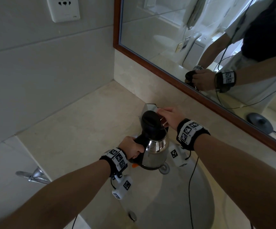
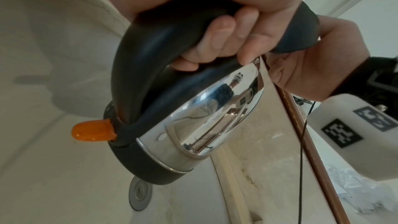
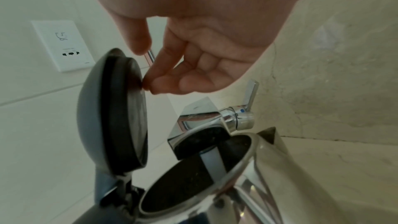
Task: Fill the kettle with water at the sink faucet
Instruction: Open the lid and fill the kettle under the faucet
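Note:
My left hand (image 1: pixel 132 148) grips the black handle (image 2: pixel 150 54) of a steel kettle (image 1: pixel 155 149), holding it above the sink basin (image 1: pixel 175 204). Its black lid (image 1: pixel 150 124) stands hinged open. The chrome faucet (image 3: pixel 200 118) reaches over the kettle's mouth, and a stream of water (image 3: pixel 212 161) runs from the spout into the kettle (image 3: pixel 247 176). My right hand (image 3: pixel 183 74) hovers above the mouth with its fingers loosely curled, and its fingertips touch the inner face of the lid (image 3: pixel 112 108). The faucet lever (image 3: pixel 251 94) is raised. An orange switch (image 2: pixel 92 130) sticks out at the handle's base.
A wood-framed mirror (image 1: pixel 200 38) runs along the wall on the right. A white wall outlet (image 1: pixel 62 9) sits at the upper left. A chrome fitting (image 1: pixel 33 176) juts from the counter's left edge. Black cables (image 1: pixel 191 187) hang across the basin, which has an overflow hole (image 1: pixel 164 168) and a drain (image 1: pixel 132 215).

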`<state>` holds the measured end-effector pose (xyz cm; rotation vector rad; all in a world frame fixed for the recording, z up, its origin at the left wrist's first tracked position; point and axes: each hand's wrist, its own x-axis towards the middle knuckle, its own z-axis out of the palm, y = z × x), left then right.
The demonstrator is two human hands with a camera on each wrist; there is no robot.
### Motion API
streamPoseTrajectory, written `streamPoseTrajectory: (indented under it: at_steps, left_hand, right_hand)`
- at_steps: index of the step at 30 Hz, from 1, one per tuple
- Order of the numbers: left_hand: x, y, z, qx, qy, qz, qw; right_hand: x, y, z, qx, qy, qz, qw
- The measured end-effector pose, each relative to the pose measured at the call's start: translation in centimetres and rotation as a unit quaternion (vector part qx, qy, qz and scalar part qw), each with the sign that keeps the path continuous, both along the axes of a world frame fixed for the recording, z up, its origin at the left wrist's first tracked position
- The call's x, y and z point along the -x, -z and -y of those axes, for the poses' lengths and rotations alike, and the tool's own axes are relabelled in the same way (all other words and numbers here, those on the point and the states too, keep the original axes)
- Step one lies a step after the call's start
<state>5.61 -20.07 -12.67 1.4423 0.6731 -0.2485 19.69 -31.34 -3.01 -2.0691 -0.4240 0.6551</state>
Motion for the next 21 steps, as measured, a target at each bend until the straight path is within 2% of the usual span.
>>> streamPoseTrajectory:
  at_steps: [11, 21]
  left_hand:
    - [0.0, 1.1, -0.1, 0.022, -0.019, 0.016, 0.999]
    - [-0.3, 1.8, -0.1, 0.004, 0.000, 0.003, 1.000]
  right_hand:
    - [0.3, -0.5, -0.3, 0.030, -0.005, 0.008, 0.999]
    - [0.3, -0.8, -0.5, 0.030, -0.003, 0.006, 1.000]
